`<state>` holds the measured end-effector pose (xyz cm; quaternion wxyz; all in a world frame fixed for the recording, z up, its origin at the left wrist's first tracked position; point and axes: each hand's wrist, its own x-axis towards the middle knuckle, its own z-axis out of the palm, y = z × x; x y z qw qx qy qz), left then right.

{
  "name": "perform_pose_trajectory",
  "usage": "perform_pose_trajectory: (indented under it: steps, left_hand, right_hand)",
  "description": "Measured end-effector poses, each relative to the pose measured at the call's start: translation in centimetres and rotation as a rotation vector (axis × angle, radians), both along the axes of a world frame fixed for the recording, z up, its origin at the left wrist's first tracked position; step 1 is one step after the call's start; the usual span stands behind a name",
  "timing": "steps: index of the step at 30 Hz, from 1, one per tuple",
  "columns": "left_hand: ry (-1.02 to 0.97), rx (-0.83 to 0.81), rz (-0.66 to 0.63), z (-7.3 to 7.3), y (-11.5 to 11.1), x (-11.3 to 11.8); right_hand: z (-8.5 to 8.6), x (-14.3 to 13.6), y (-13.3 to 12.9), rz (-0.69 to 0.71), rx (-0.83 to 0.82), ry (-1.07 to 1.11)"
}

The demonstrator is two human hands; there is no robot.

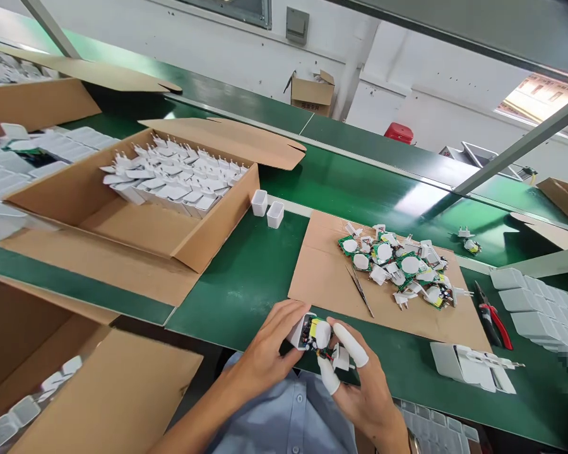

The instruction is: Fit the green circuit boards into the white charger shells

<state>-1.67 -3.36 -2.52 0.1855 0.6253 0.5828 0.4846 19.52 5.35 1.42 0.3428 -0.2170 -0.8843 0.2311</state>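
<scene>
My left hand (273,340) grips a white plastic charger housing (296,333) at the front edge of the green bench. At the housing's mouth sits a circuit board (318,332) with yellow-wrapped parts and a white round pad. My right hand (360,384), white finger cots on two fingers, holds the board from the other side. A white plug piece (341,358) hangs by wires at those fingers. Just beyond, a cardboard sheet (322,271) carries a heap of similar circuit boards (409,265) with plugs, and tweezers (360,291) lie beside the heap.
An open carton (222,243) holds rows of white plug housings at left. Two white housings (275,215) stand beside it. Red-handled pliers (495,318) and rows of white housings (534,309) are at right. Another carton (108,391) sits low at left.
</scene>
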Motion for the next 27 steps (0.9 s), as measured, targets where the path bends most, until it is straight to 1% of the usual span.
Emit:
perform_pose_trajectory:
  steps: [9,16,23,27]
  left_hand:
    - [-0.012,0.048,-0.015,0.0,0.1,0.1]
    - [-0.022,0.06,-0.012,0.0,0.2,0.0]
    - [-0.01,0.024,-0.022,0.2,0.0,-0.2]
    - [-0.007,0.032,-0.013,0.1,0.1,-0.3]
  right_hand:
    - [1.9,-0.7,0.1,-0.011,0.04,-0.089]
    - [2.3,-1.0,0.2,0.0,0.038,-0.126]
    - [2.5,-1.1,0.3,0.013,0.006,-0.143]
    - [2.6,-1.4,0.2,-0.003,0.031,-0.161]
